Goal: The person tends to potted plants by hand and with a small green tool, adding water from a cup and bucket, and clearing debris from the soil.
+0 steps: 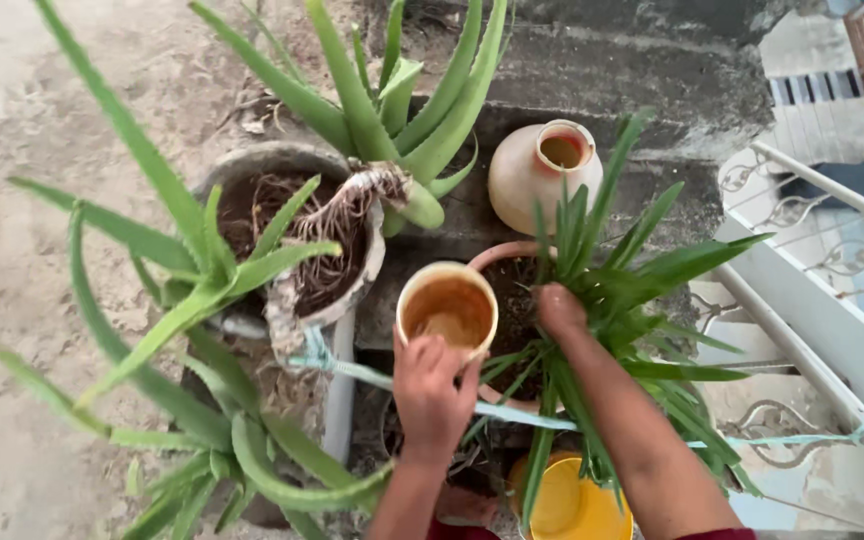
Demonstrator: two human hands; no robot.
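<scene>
While the left hand [432,395] holds a cup [448,308], the right hand's [560,310] grip clasps plant leaves [602,270].

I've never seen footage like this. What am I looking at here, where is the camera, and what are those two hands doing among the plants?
There is no machine here: a person wears a camera on the head, so the single picture looks straight down at their own bare arms. The left hand holds a small round cup with brownish liquid inside. The right hand reaches into a clay pot and closes on the base of a leafy green plant. Around them on the ground stand aloe plants, one with its roots showing in a broken pot, a pale clay jug and a yellow container. A white railing runs along the right side.
</scene>
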